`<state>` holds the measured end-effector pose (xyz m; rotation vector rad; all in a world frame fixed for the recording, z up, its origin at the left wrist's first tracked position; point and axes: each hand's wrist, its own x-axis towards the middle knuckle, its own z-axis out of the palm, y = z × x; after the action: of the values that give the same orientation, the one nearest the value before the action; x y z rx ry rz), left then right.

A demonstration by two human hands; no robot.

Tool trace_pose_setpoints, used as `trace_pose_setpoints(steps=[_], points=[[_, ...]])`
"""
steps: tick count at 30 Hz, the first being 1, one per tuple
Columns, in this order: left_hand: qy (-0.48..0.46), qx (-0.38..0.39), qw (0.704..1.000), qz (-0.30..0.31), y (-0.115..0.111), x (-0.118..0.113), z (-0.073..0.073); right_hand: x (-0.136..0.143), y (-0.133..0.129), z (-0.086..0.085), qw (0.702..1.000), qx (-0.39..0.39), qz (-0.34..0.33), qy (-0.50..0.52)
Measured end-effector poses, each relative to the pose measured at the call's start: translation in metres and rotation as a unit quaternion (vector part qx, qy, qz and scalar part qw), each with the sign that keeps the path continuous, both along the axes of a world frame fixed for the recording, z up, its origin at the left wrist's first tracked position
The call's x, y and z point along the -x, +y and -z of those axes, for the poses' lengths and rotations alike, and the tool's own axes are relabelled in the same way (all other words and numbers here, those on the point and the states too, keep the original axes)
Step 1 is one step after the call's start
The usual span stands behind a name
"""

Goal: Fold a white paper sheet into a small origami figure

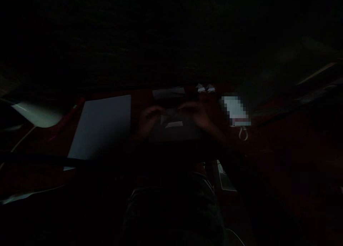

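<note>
The view is very dark. Near the middle, my left hand [150, 119] has its fingers closed at the left side of a small folded piece of pale paper [174, 124]. My right hand [197, 114] comes from the right, fingers closed on the paper's upper right side. Beneath both hands lies a darker grey sheet [175, 136]. Fine details of the fingertips are lost in the dark.
A large white sheet [105, 124] lies left, beside a red strip [68, 117]. Behind the hands are another pale sheet [168, 93] and small folded paper pieces [205, 88]. A blurred-out phone-like object [235, 110] with a loop [243, 134] is right.
</note>
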<state>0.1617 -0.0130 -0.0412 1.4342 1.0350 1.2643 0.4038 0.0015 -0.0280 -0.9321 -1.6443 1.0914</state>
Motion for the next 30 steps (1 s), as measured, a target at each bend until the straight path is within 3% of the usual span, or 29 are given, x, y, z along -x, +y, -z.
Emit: trace_pose_setpoints(steps=[5,10,14,18,23,30], points=[[0.038,-0.039,0.998,-0.013,-0.006,-0.001,-0.012,0.002,-0.002,-0.002,1.0,0.013,-0.021,0.001],[0.097,-0.108,0.989,-0.022,-0.007,-0.007,-0.011,0.008,-0.003,0.002,1.0,-0.027,0.004,0.001],[0.089,-0.152,0.984,-0.037,-0.011,-0.01,-0.011,0.011,-0.008,0.0,0.998,-0.056,0.002,-0.025],[0.121,-0.15,0.981,-0.035,-0.018,-0.01,-0.02,0.013,-0.016,-0.008,0.993,-0.102,0.022,-0.058],[0.115,-0.191,0.975,-0.025,-0.019,-0.009,-0.029,0.015,-0.023,-0.013,0.99,-0.12,0.046,-0.058],[0.104,-0.224,0.968,-0.035,-0.019,-0.009,-0.029,0.019,-0.027,-0.016,0.989,-0.124,0.068,-0.05]])
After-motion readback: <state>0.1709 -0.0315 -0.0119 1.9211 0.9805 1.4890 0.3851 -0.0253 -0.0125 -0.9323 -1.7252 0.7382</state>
